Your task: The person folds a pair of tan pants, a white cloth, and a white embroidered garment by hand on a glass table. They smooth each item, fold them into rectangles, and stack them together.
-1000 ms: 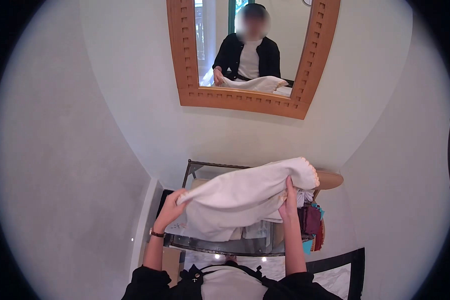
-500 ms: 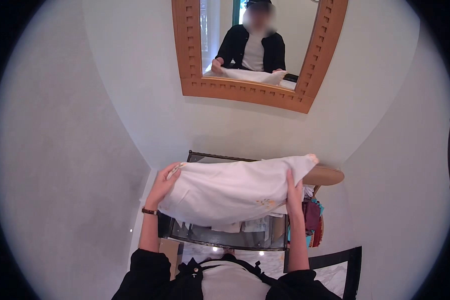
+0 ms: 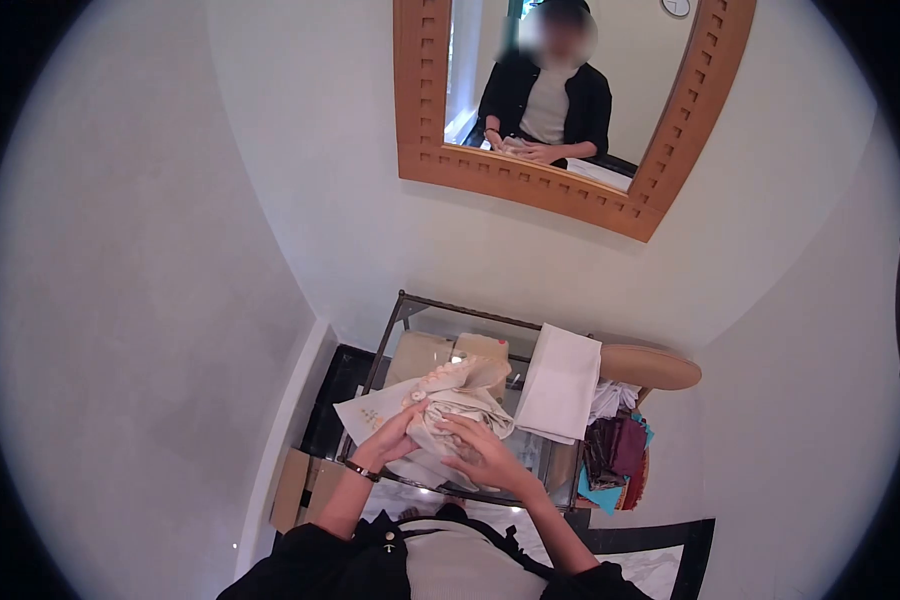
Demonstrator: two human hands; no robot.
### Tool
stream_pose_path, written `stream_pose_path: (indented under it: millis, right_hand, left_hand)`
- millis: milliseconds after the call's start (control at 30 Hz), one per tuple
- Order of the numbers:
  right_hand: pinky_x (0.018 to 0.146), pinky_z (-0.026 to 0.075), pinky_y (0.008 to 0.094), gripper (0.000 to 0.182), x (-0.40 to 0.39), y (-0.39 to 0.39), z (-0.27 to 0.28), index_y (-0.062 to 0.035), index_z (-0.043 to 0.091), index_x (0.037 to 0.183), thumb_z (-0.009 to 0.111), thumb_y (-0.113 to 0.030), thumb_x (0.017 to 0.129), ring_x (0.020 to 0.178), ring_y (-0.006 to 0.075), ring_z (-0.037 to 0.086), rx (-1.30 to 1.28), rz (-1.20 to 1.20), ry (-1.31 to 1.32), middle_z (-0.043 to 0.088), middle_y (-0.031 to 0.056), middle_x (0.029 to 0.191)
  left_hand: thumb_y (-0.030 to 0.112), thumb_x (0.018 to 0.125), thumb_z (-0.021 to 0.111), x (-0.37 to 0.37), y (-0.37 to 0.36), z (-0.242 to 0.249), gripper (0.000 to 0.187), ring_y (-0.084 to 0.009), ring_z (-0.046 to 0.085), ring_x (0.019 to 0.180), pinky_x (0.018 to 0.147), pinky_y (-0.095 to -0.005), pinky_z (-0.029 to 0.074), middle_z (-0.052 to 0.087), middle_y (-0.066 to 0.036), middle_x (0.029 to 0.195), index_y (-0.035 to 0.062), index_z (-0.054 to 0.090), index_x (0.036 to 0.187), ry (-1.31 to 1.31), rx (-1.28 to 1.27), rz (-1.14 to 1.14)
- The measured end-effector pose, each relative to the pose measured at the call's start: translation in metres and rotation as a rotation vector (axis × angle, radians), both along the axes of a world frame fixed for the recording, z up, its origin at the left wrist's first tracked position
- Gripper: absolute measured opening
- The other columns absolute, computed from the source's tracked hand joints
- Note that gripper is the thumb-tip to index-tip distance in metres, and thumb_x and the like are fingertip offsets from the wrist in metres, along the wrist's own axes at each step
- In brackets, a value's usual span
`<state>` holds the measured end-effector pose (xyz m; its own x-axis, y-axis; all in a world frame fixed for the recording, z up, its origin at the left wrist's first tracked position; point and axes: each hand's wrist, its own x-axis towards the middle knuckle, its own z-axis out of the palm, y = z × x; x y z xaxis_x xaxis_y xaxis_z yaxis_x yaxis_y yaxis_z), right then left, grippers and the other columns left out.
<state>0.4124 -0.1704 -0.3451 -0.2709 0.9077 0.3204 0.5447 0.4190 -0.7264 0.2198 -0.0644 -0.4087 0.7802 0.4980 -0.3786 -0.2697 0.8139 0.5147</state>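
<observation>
A white cloth with orange embroidery [image 3: 460,405] is bunched up over the glass-topped table, held between both hands. My left hand [image 3: 398,432] grips its left side, with one embroidered corner spreading out past the wrist. At the cloth's right side, my right hand [image 3: 480,452] lies against the folds with its fingers apart. A folded white cloth [image 3: 560,385] rests on the right part of the table.
The glass table [image 3: 470,306] has a dark metal frame, with brown packets [image 3: 420,352] seen at its left. To the right are a tan padded board [image 3: 655,367] and a pile of coloured cloths [image 3: 618,450]. A wood-framed mirror [image 3: 530,178] hangs ahead.
The embroidered cloth was stretched out between my hands and is now gathered into a bunch. Both hands have come together. The folded white cloth and the packets have come into view.
</observation>
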Motion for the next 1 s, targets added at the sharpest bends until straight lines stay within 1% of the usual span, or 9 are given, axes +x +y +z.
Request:
stream_pose_path:
  millis: [167,267,500,633,733,833,900,967,1000]
  right_hand:
    - [0.078,0.047,0.0331,0.046,-0.001,-0.002,-0.011,-0.0088,0.051,0.127,0.068,-0.02,0.085,0.085,0.0252,0.058,-0.252,-0.289,0.254,0.055,0.0108,0.12]
    - [0.068,0.047,0.0294,0.043,-0.001,0.001,-0.004,-0.0096,0.054,0.124,0.068,-0.016,0.084,0.068,0.0205,0.055,-0.005,-0.246,0.099,0.056,0.0106,0.115]
    - [0.06,0.044,0.0282,0.029,0.002,-0.01,-0.013,-0.0117,0.065,0.111,0.067,-0.01,0.082,0.06,0.0174,0.051,-0.008,-0.378,0.126,0.059,0.0065,0.091]
    - [0.057,0.04,0.0288,0.025,0.014,-0.013,-0.018,-0.0109,0.068,0.107,0.068,-0.009,0.082,0.06,0.0175,0.049,0.042,-0.626,0.173,0.057,0.0065,0.081]
    - [0.06,0.039,0.0277,0.022,0.032,-0.018,-0.016,-0.0067,0.067,0.105,0.066,-0.006,0.083,0.064,0.0163,0.048,0.115,-0.726,0.097,0.06,0.0063,0.084]
    - [0.063,0.041,0.0294,0.021,0.042,-0.018,-0.014,-0.0052,0.067,0.104,0.065,-0.004,0.083,0.07,0.0203,0.052,0.258,-0.707,0.04,0.06,0.0086,0.082]
    - [0.068,0.043,0.0302,0.02,0.041,-0.018,-0.012,-0.0042,0.067,0.103,0.065,-0.003,0.083,0.076,0.0219,0.055,0.247,-0.62,0.137,0.061,0.0095,0.084]
    - [0.076,0.045,0.0294,0.019,0.038,-0.02,-0.007,-0.0019,0.066,0.102,0.064,0.0,0.083,0.084,0.0202,0.059,0.129,-0.487,0.341,0.064,0.0087,0.093]
    - [0.078,0.045,0.0296,0.018,0.036,-0.021,-0.004,-0.0014,0.066,0.101,0.064,0.001,0.083,0.086,0.0207,0.06,0.09,-0.439,0.338,0.064,0.0093,0.094]
  left_hand:
    - [0.031,0.101,0.041,-0.01,-0.009,0.003,0.05,-0.0239,0.048,0.125,0.105,-0.0395,0.04,0.043,-0.012,0.141,0.0062,0.031,0.143,-0.056,0.06,0.016]
    - [0.033,0.101,0.041,-0.014,-0.012,0.01,0.051,-0.0242,0.047,0.126,0.106,-0.0397,0.039,0.042,-0.012,0.142,0.0066,0.03,0.143,-0.051,0.047,-0.019]
    - [0.035,0.101,0.042,-0.017,-0.004,0.024,0.048,-0.022,0.052,0.121,0.1,-0.0369,0.045,0.047,-0.011,0.137,0.0083,0.036,0.14,-0.025,0.098,0.039]
    - [0.035,0.1,0.043,-0.042,0.019,0.009,0.048,-0.0222,0.055,0.118,0.1,-0.0367,0.045,0.052,-0.013,0.133,0.003,0.04,0.137,0.067,0.135,0.338]
    - [0.029,0.098,0.048,-0.068,0.032,0.01,0.046,-0.0245,0.054,0.117,0.093,-0.0393,0.047,0.052,-0.017,0.131,-0.002,0.043,0.133,0.686,0.527,0.291]
    - [0.026,0.094,0.055,-0.055,0.013,0.02,0.048,-0.0265,0.052,0.118,0.091,-0.0404,0.045,0.051,-0.02,0.13,-0.0051,0.044,0.13,1.536,1.298,0.167]
    - [0.024,0.088,0.064,-0.035,0.007,0.025,0.055,-0.0314,0.049,0.121,0.097,-0.0413,0.042,0.049,-0.023,0.131,-0.0058,0.044,0.13,1.156,1.595,0.223]
    - [0.021,0.085,0.067,0.003,-0.01,0.054,0.058,-0.0353,0.047,0.123,0.1,-0.0398,0.04,0.049,-0.02,0.132,-0.0006,0.044,0.133,0.656,1.54,0.104]
    - [0.02,0.084,0.069,0.022,-0.022,0.072,0.059,-0.0298,0.045,0.126,0.102,-0.0374,0.039,0.048,-0.017,0.135,0.0019,0.044,0.134,0.534,1.411,0.038]
